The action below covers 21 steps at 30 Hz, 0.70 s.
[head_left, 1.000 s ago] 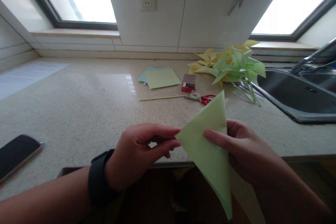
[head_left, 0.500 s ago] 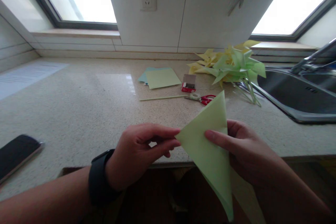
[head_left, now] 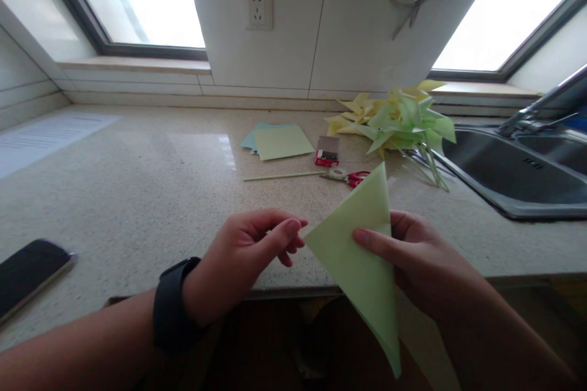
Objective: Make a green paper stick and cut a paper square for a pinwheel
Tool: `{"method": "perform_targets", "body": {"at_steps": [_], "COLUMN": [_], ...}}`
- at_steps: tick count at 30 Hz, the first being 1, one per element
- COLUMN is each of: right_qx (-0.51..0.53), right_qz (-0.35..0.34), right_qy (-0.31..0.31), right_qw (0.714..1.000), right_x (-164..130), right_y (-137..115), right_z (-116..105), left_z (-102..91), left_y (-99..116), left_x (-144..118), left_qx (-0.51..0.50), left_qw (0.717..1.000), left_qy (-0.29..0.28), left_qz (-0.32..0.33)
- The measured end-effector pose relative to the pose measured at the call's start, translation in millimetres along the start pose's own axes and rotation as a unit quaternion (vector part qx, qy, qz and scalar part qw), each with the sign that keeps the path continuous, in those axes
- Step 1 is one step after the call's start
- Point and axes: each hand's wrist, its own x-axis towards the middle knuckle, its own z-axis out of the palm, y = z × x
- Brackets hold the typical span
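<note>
A light green sheet of paper [head_left: 355, 256], folded into a triangle, is held up over the counter's front edge. My right hand [head_left: 413, 250] grips it along the right side, thumb on the front face and fingers behind. The paper's sharp left corner points at my left hand [head_left: 257, 250], which wears a dark watch [head_left: 177, 302]. Curled fingers with the thumb laid against the index finger make up that left hand, just beside the corner, and I see nothing between them. The lower edges of the fold part slightly near the bottom tip.
Behind lie green and blue paper sheets [head_left: 282, 142], a small red box [head_left: 327, 153], a thin stick [head_left: 284, 176], a tape roll [head_left: 338, 173] and red-handled scissors [head_left: 355, 178]. Paper pinwheels [head_left: 403, 119] lie by the sink [head_left: 527, 183]. A phone [head_left: 34, 275] is at left.
My left thumb and fingers have come off the paper's left corner and drawn back slightly left. The right hand keeps its hold. The view has tilted up a little.
</note>
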Motion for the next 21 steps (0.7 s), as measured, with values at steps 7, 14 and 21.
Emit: {"method": "perform_targets", "body": {"at_steps": [7, 14, 21], "right_qx": [-0.053, -0.088, -0.114], "right_qz": [-0.022, -0.015, 0.02], "right_qy": [-0.021, -0.018, -0.032], "right_qw": [0.998, 0.996, 0.993], "right_x": [4.4, 15.6, 36.0], "right_y": [-5.5, -5.6, -6.7], "right_z": [1.1, -1.9, -4.4], "left_z": [-3.7, -4.8, -7.9], "left_y": [3.2, -2.6, 1.7], "left_x": [8.3, 7.2, 8.1], "left_qx": [0.042, 0.124, 0.292], "left_qw": [0.996, 0.989, 0.956], "left_qy": [-0.05, -0.055, -0.023], "left_qz": [-0.058, -0.064, 0.012]}}
